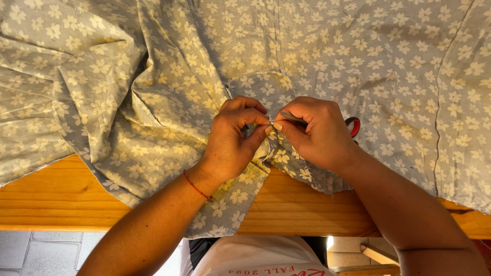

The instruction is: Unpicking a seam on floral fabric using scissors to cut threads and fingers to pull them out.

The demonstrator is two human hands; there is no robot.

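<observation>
Nearest, at 6 o'clock, a bit of white apron (255,258) is seen, with the wooden table (61,199) edge just past it and grey floor tiles (30,253) at 7.

Dead centre, the fabric (153,102) is pinched at a seam by the left hand (236,134), fingers closed tight on a small fold. A red thread bracelet (197,186) is worn on that wrist. The right hand (317,133) is closed around small scissors (353,125); only a red handle loop shows at 3 o'clock of the hand, and a thin metal tip near the pinch.

The cloth is judged light, soft and floppy, easily bunched and not slippery, so it's best held right beside the seam.

Looks-wise: pale grey-blue with cream flowers, rumpled at 10 o'clock, flatter at 2, spread across the table out to 12, one flap hanging over the near edge.
</observation>
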